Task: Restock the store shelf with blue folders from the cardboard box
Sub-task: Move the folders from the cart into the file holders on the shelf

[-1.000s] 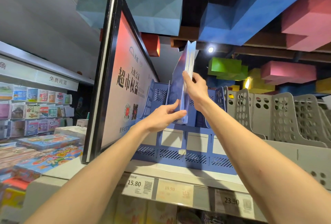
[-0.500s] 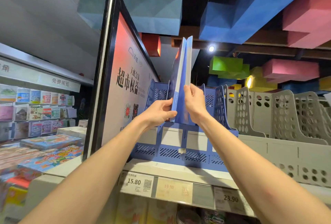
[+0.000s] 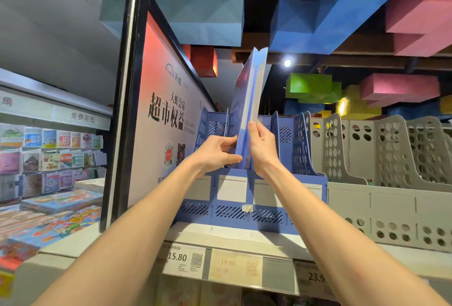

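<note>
A blue folder (image 3: 248, 100) stands upright, its lower end inside a slot of the blue plastic file rack (image 3: 232, 210) on the top shelf. My left hand (image 3: 217, 151) grips the folder's lower left side. My right hand (image 3: 261, 146) pinches its right edge with thumb and fingers. The folder's top sticks well above the rack dividers. The cardboard box is out of view.
A tall black-framed sign board (image 3: 156, 114) stands just left of the rack. Grey perforated file racks (image 3: 381, 158) fill the shelf to the right. Price labels (image 3: 186, 260) line the shelf edge. Colourful books (image 3: 49, 212) lie on a lower display at the left.
The folder has turned more upright and sunk lower into the rack slot. Both hands shifted down along it, and my right hand moved from its upper edge to lower down.
</note>
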Action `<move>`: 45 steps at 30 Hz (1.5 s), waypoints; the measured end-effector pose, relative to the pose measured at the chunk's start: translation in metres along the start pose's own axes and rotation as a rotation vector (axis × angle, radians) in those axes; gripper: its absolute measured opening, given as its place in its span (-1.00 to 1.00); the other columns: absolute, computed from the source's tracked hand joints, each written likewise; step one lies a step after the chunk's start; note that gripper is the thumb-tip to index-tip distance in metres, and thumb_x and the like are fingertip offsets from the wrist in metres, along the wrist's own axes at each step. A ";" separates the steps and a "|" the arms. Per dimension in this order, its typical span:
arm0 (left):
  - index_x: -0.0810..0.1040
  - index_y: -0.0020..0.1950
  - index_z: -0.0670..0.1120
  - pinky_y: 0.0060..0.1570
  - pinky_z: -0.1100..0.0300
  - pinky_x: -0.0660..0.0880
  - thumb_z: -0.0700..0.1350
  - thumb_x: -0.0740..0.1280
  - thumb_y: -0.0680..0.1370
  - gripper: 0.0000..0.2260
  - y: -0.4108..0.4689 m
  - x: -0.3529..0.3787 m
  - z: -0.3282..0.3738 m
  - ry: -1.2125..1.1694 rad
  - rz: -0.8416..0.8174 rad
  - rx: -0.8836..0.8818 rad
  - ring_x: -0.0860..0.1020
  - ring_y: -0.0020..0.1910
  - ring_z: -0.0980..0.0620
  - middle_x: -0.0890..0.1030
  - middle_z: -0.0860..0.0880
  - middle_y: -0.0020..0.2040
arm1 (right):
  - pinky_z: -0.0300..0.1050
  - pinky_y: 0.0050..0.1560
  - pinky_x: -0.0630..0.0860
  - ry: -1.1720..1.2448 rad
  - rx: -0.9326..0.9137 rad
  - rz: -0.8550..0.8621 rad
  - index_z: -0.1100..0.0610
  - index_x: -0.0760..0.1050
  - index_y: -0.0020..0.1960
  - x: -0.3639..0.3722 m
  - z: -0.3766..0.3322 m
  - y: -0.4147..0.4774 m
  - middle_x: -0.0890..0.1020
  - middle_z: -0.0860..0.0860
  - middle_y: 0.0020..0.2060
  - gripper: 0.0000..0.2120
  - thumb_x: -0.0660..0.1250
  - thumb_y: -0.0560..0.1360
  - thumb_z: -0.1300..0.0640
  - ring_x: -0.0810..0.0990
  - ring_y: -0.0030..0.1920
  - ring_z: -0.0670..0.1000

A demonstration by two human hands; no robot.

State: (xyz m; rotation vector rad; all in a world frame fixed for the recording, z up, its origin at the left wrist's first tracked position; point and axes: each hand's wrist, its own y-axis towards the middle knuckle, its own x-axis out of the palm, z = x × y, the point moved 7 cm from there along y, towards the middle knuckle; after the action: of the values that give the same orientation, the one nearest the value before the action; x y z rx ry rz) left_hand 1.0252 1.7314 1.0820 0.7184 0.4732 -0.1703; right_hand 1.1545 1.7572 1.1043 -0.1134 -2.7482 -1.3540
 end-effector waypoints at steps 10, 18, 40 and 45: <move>0.70 0.19 -0.11 0.12 0.26 0.55 -0.13 0.46 0.56 -0.79 -0.010 -0.011 0.000 0.303 -0.011 -0.007 0.67 0.06 0.13 0.74 0.03 0.03 | -0.03 0.21 0.45 -0.052 0.236 -0.213 0.13 0.41 0.41 0.003 0.014 -0.007 0.53 0.00 0.28 -0.66 0.18 0.69 0.03 0.49 0.28 0.02; 0.42 0.52 -0.12 0.36 0.05 0.46 0.04 0.39 0.60 -0.48 -0.012 -0.001 -0.011 0.343 0.015 -0.049 0.61 0.23 0.05 0.68 -0.07 0.20 | 0.10 -0.07 0.64 0.096 0.380 -0.291 0.27 0.44 0.35 0.000 0.010 -0.023 0.64 0.27 0.02 -0.59 0.07 0.72 0.00 0.66 -0.08 0.20; 0.25 0.61 0.09 0.13 0.02 0.53 0.08 0.19 0.69 -0.52 -0.018 0.003 -0.012 0.388 0.149 -0.014 0.58 -0.05 0.04 0.64 0.08 -0.05 | 0.00 -0.12 0.37 -0.774 -0.017 -0.132 0.13 0.43 -0.30 -0.012 -0.033 -0.043 0.51 0.04 -0.38 -0.61 0.06 0.67 0.17 0.49 -0.23 0.07; 0.34 0.56 0.17 0.18 -0.03 0.51 0.09 0.18 0.69 -0.59 -0.020 0.009 -0.015 0.503 0.143 -0.039 0.60 0.20 -0.12 0.68 0.00 0.20 | -0.04 0.01 0.48 -0.719 0.038 -0.132 0.05 0.62 -0.03 -0.015 -0.029 -0.052 0.62 -0.06 -0.27 -0.66 0.07 0.66 0.14 0.57 -0.07 0.10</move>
State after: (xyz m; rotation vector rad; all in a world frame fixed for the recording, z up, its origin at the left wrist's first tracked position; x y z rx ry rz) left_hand 1.0214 1.7264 1.0559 0.7534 0.8982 0.1593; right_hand 1.1652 1.7022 1.0797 -0.5180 -3.4053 -1.5231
